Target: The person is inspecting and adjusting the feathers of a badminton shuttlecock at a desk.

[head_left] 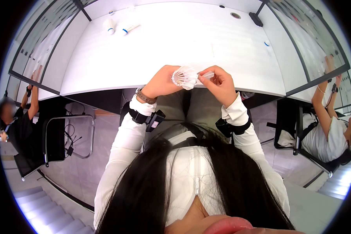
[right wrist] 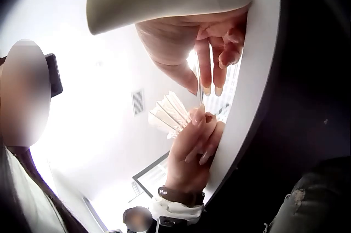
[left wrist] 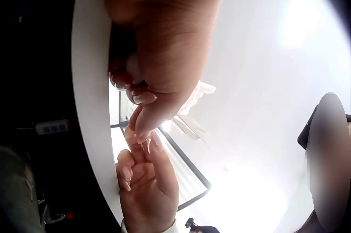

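While the left hand (head_left: 163, 81) holds the shuttlecock (head_left: 185, 78) clamped in its fingers, near the table's (head_left: 175, 39) six o'clock edge, the right hand (head_left: 222, 85) pinches a feather (head_left: 209, 74) between thumb and fingers, just to its three o'clock. Working well here likely calls for a light, steady left grip that crushes nothing, and a pinch that keeps the feather straight. Whether feather and shuttlecock touch, I cannot tell. Another shuttlecock (head_left: 110, 27) lies at ten o'clock.
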`<state>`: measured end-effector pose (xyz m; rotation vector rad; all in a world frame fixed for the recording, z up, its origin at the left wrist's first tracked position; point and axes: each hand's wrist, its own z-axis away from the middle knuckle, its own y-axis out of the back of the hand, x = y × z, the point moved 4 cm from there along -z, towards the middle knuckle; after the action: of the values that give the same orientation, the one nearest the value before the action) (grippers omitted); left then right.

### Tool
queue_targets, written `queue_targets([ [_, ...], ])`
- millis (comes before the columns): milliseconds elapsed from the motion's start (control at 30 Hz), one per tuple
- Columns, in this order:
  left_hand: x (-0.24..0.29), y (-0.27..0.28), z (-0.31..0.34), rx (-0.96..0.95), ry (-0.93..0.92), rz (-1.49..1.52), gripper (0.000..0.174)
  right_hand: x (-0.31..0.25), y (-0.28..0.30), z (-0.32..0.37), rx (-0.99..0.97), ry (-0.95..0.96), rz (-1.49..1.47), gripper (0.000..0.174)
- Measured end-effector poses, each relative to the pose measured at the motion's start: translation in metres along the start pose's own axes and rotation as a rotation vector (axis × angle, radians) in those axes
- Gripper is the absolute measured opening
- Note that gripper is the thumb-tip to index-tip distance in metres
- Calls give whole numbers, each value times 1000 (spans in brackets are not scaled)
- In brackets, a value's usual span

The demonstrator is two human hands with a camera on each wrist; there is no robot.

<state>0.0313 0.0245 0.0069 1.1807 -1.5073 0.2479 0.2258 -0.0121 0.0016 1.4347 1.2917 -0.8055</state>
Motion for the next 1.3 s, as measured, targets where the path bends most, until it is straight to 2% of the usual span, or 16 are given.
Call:
queue_targets([
  [133,-7,-1,0,-10,-15,-1,27,19,2,-3,-2,18,-126,10],
  [333,-7,-3,-1,-12,-20,41,26,3,7,-1,8,-25,-317,8],
  [367,-7,-2,-1,-11,-18,39,26,7,10,-1,15,-27,-256,8],
  [467,-1,-2,-1,17,-11,53,18,7,15,-1,202,-20,-384,10],
  [600,4,0,-1,68,23,67,20,11,11,-2,221,-12,-294,18],
  [767,-2,0,0,57,42,90,23,8,3,0,76,-55,-7,28],
  [1000,-3,0,0,70,-3,108,22,3,8,-3,-97,-85,-232,24],
  [1300,0,-1,-1,63,5,96,23,2,20,-4,-126,-154,-207,23],
])
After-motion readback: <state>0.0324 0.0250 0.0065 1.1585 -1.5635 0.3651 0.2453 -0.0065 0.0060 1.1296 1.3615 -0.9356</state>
